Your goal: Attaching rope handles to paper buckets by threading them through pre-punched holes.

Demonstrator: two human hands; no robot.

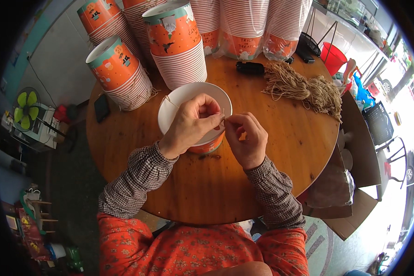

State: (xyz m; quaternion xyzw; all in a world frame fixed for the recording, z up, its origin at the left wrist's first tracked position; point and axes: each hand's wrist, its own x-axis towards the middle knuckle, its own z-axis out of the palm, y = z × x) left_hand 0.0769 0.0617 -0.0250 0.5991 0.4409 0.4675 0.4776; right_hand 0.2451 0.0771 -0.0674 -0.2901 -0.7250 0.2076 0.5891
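Note:
In front of me on the table stands an orange paper bucket (209,146) with a white inside. A thin piece of tan twine (171,101) is at its left rim and runs toward my hands. Over the bucket's mouth, my left hand (192,123) pinches twine between thumb and fingers. At the right rim, my right hand (247,139) is closed in a pinch on the twine too, its fingertips meeting those of the left. The exact point where twine meets the right rim is hidden by my fingers.
Behind the bucket rise tall stacks of similar buckets (179,60), some in clear plastic (244,27). A bundle of loose twine (303,87) lies at the right, beside a black object (250,68). A phone (101,108) lies at the left edge. Cardboard boxes (354,207) stand right of the table.

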